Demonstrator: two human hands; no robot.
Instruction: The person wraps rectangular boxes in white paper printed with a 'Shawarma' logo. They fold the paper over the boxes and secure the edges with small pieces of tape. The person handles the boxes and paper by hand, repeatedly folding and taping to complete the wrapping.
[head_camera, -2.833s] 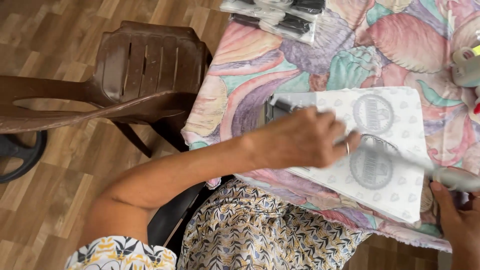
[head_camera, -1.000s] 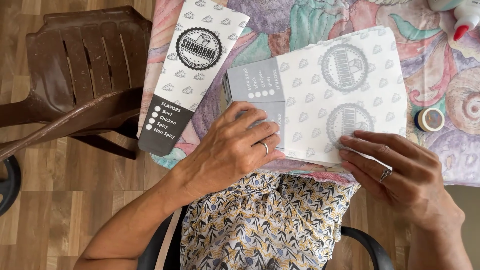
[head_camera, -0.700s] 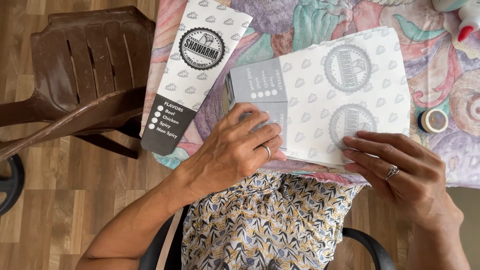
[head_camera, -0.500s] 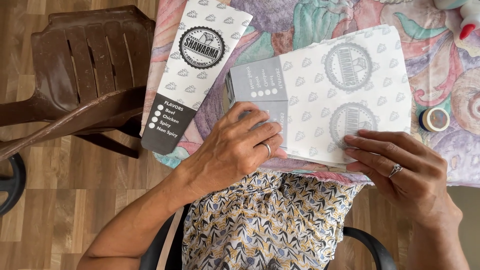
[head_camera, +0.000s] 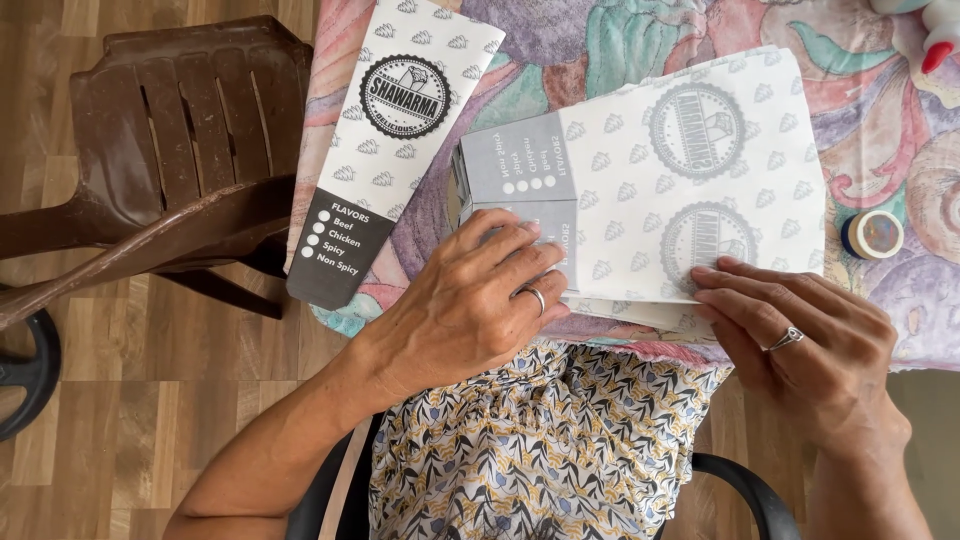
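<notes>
A stack of flat white paper sleeves (head_camera: 650, 190) printed with round grey emblems lies on the table with a floral cloth (head_camera: 610, 40), near its front edge. My left hand (head_camera: 470, 300) presses flat on the stack's grey left end, fingers spread over it. Over at the stack's lower right corner, my right hand (head_camera: 800, 350) has its fingertips at the paper's edge. One finished sleeve (head_camera: 390, 130) with a black lower end lies apart at the left, overhanging the table edge.
A brown plastic chair (head_camera: 170, 160) stands left of the table on the wood floor. A small roll of tape (head_camera: 872, 234) sits right of the stack. A white bottle with a red tip (head_camera: 935, 40) is at the top right. A black wheel (head_camera: 25, 370) shows at the far left.
In the earliest frame one hand worked on the sheet. Since a second ago both hands stay on the stack, with my right fingers shifting slightly along its lower edge.
</notes>
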